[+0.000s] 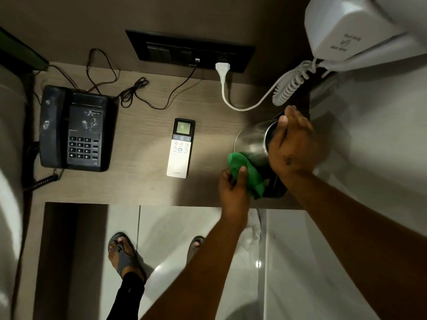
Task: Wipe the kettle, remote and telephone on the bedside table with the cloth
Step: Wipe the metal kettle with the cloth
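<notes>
Shiny stainless-steel kettle (253,144) at right end of the wood-grain worktop (143,185), tilted with its top leaning right, black handle toward the front edge. Right hand (293,144) clamped over kettle top, fingers (283,118) curled round the rim and holding it. Left hand (233,188) just beside, at the lower left of kettle, fingers (241,174) pinched on a bunched green cloth (247,174); cloth pressed against the steel side near the base. White slim remote with small screen and round buttons (180,147) flat mid-worktop, apart from kettle, screen end toward the wall. Black corded push-button telephone (74,128) at left end, handset on cradle along its left side, pale smudges on handset and body, thin black wires looped behind it. Black switch-and-socket panel (189,50) on the wall behind, white plug (223,68) in it, white cable running right toward kettle. White wall-mounted hair dryer with coiled cord (353,26) top right, above kettle. Feet in grey sandals (123,255) on pale tiled floor below worktop edge.
</notes>
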`<state>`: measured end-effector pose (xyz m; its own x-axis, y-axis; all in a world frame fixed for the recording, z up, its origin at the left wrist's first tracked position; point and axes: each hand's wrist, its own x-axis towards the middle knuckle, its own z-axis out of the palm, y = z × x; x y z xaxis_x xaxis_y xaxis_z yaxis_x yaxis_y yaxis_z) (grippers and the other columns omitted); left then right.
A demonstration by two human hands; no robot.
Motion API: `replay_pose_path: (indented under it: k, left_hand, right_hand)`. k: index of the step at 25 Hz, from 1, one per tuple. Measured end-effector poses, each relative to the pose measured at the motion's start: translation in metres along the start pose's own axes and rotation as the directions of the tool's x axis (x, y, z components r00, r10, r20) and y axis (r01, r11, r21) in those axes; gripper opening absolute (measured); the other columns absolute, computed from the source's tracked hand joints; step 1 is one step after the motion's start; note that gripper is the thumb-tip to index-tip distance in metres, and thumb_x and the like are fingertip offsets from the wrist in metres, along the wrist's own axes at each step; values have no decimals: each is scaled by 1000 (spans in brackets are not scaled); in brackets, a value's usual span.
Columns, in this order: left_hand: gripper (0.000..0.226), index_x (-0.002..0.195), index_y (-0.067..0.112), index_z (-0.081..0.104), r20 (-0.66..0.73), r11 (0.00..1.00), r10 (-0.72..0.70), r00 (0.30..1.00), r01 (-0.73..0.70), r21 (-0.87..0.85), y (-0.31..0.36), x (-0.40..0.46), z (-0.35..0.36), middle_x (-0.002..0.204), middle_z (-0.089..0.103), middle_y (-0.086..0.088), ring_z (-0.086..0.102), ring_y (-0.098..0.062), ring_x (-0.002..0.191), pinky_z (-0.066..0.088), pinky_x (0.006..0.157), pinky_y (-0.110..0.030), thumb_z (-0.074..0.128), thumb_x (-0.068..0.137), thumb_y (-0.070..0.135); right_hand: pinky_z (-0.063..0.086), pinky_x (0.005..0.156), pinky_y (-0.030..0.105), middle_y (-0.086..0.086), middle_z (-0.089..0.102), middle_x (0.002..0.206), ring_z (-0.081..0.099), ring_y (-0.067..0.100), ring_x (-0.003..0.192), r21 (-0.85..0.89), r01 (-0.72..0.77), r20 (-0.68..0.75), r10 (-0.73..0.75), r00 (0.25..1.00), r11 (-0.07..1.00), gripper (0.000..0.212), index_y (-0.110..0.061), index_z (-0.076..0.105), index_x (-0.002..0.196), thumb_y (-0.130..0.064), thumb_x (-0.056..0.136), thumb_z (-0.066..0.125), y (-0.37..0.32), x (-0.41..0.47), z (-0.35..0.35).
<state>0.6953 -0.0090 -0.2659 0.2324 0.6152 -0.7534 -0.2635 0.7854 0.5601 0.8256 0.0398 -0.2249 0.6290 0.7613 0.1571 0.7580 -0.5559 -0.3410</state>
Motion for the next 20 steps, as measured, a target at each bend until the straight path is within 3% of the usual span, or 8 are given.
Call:
replay_pose_path:
  k: [3,5,9,12,14,17,20]
  left_hand:
    - [20,107,2,56,-107,983,85,991,-66,173,23,49,2,95,64,-15,63,-21,81,54,68,-27,61,96,18]
    - [16,101,-1,60,-48,917,192,980,-162,365,52,81,7,86,62,-14,57,-15,69,50,60,-23,62,95,14]
    - [11,97,9,60,142,808,293,946,-324,492,68,82,19,84,63,-7,58,-15,73,52,70,-32,62,96,20]
    - [25,111,11,56,171,727,413,895,-437,529,39,43,3,87,62,5,59,4,72,50,65,-15,59,97,31]
    - [26,114,15,50,151,759,322,935,-350,549,12,17,-12,89,60,9,60,8,75,48,62,-9,54,99,34]
    - [27,115,5,48,80,772,213,974,-218,597,2,10,-19,91,61,0,65,-16,84,50,72,-31,52,101,28]
    - [35,123,1,49,68,710,269,961,-245,660,34,45,-9,106,67,-18,66,-34,97,51,77,-34,52,101,28]
  right_hand:
    - [38,107,39,20,57,134,52,31,126,18,10,-12,-10,1000,1000,45,-1,53,131,-28,102,31,-1,-1,1]
    - [37,107,38,19,58,134,52,31,126,24,13,-15,-13,1000,1000,44,0,54,130,-27,102,33,-1,0,1]
    - [35,108,37,19,56,136,50,30,128,24,-4,-3,4,1000,1000,44,0,53,131,-27,102,33,-2,-1,-1]
    - [36,107,37,21,57,134,51,31,126,24,23,-18,-22,1000,999,44,1,53,130,-25,102,34,-3,-2,-2]
    - [37,106,37,20,58,133,52,32,126,6,28,-21,-28,999,1000,44,0,54,130,-26,102,33,-1,-1,-1]
    - [36,107,35,20,57,134,51,31,127,4,29,-9,-29,1000,1000,45,0,53,131,-27,102,32,0,-1,-2]
    - [36,106,35,21,58,133,52,32,125,7,52,-20,-51,998,999,44,1,53,130,-27,102,32,2,0,0]
